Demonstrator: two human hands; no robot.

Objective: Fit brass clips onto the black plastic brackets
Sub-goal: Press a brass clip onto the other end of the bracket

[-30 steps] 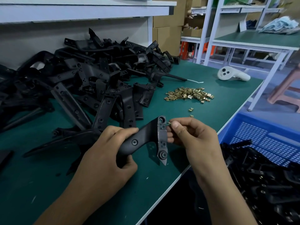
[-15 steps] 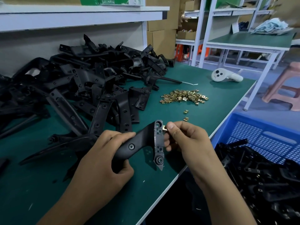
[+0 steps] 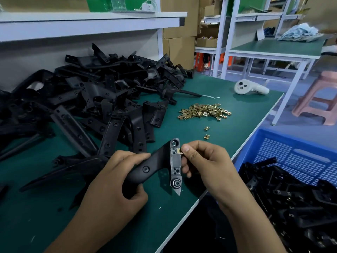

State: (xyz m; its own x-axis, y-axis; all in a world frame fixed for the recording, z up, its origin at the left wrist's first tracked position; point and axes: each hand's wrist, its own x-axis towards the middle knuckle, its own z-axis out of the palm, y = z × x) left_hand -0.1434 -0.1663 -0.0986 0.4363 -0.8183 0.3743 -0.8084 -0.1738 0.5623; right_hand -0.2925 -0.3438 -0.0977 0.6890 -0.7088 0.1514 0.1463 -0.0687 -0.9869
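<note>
My left hand (image 3: 113,181) grips the curved arm of a black plastic bracket (image 3: 155,167) just above the green table. The bracket's flat end bar points toward my right hand (image 3: 206,163). That hand pinches a small brass clip (image 3: 179,151) between thumb and fingers and holds it against the upper slot of the bar. A heap of loose brass clips (image 3: 204,111) lies further back on the table, and two single clips (image 3: 206,132) sit between the heap and my hands.
A big pile of black brackets (image 3: 94,99) fills the left and back of the green table (image 3: 209,181). A white controller (image 3: 249,87) lies at the far right. A blue crate (image 3: 299,161) holding black parts stands below the table edge. A pink stool (image 3: 321,101) is beyond.
My right hand has brought the brass clip from just off the bracket's end bar up against its upper slot. The left hand keeps its grip on the bracket.
</note>
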